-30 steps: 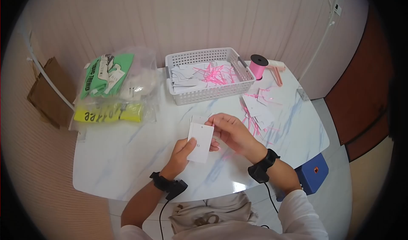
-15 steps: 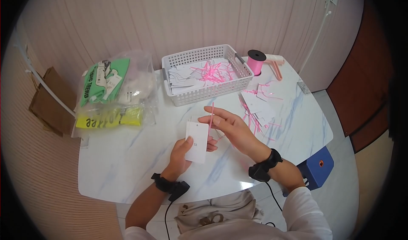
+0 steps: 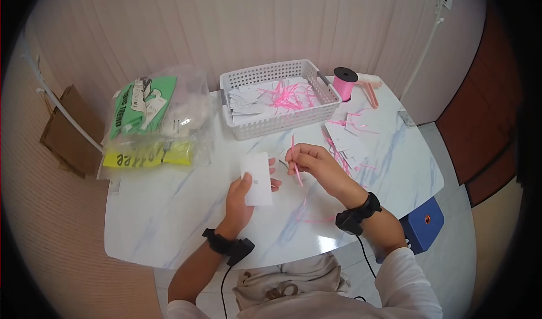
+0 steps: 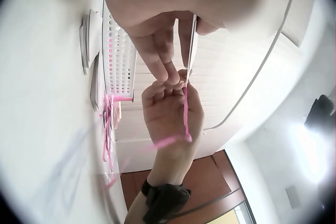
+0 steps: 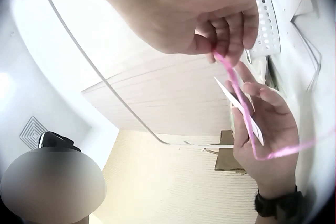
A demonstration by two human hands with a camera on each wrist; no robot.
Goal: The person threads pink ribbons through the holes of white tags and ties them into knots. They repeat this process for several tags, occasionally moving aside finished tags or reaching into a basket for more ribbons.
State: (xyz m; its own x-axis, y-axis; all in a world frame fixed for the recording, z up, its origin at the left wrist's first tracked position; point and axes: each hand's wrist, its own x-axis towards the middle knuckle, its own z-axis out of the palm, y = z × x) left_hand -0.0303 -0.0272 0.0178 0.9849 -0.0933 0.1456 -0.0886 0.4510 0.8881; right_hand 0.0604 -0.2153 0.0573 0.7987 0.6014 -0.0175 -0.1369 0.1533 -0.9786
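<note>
My left hand holds a white paper tag with the thumb on its printed face and the fingers behind. Small dark print shows near the tag's middle. To the right of it, my right hand pinches a thin pink ribbon between thumb and fingertips. The ribbon's short end sticks up past the fingers; its long part hangs down to the tabletop. In the right wrist view the ribbon passes in front of the tag and bends sharply near the left palm.
A white perforated basket holds tags and pink ribbons. Right of it stand a pink ribbon spool and a pale pink tool. Ribboned tags lie beyond my right hand. Bagged green clothing and a yellow package lie left.
My right hand has moved right, away from the tag's upper edge, with the ribbon between its fingers. The left hand has shifted slightly up and left with the tag.
</note>
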